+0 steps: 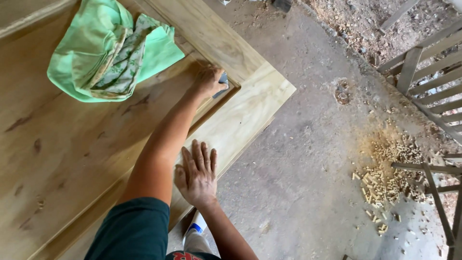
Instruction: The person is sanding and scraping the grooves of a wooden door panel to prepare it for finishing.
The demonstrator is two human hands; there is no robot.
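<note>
right hand [196,174]: flat on the wooden door panel [72,159], palm down, fingers spread wide, holding nothing; sits on the panel's outer frame near the lower edge
left arm: crosses over from the dark teal sleeve [134,231] up toward the panel's corner
left hand [208,81]: closed around a small grey sanding block [222,83], pressed into the inner corner of the panel's frame, where the recessed field meets the raised border
sanding block: mostly hidden by the fingers, only 1 end shows; touching the panel's moulding
door panel: light varnished wood, lying flat, raised frame around a recessed centre with darker knots; its far-right corner juts over the floor
green cloth [108,48]: crumpled, with a floral-print piece folded in, lying on the panel beyond and to the left of the left hand, well apart from it
concrete floor [298,168]: dusty, right of the panel
wood offcuts [385,178]: small pale pieces scattered in sawdust, well right of the panel
slatted wooden frames [428,72]: leaning, far right of the panel, past the offcuts
</note>
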